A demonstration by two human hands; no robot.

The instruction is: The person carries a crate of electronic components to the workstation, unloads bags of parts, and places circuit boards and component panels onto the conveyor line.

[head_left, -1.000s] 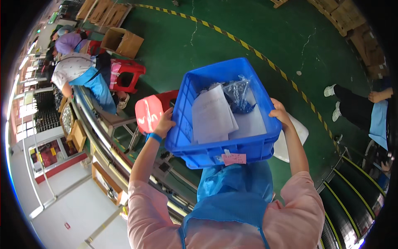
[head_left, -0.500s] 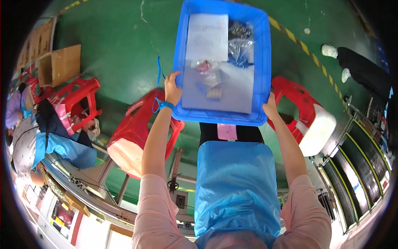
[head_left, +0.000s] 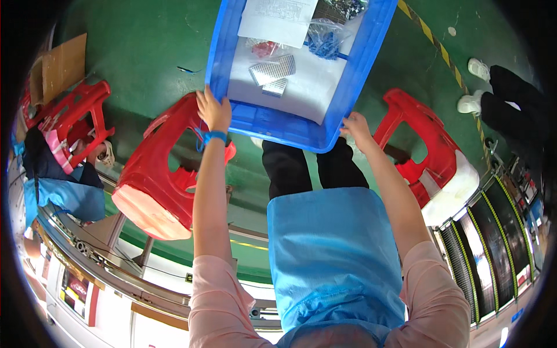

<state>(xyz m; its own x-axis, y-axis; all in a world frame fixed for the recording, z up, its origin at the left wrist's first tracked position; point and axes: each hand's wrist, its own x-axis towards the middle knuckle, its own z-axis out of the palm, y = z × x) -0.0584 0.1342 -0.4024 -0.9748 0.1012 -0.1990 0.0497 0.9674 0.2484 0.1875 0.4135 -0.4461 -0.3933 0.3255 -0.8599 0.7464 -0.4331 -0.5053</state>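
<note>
Blue plastic bin (head_left: 275, 124) ahead of and between our left hand (head_left: 214, 111) and right hand (head_left: 355, 129). We clamp near corners, hands well apart, likely to balance load. Paper sheet (head_left: 275, 22) and bag of blue pieces (head_left: 324, 44) inside, beyond hands; walls probably keep them contained. Red stool (head_left: 142, 181) outside left hand, second stool (head_left: 429, 139) outside right.

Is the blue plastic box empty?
Not empty: the blue plastic box holds a white paper sheet and a clear plastic bag.
</note>
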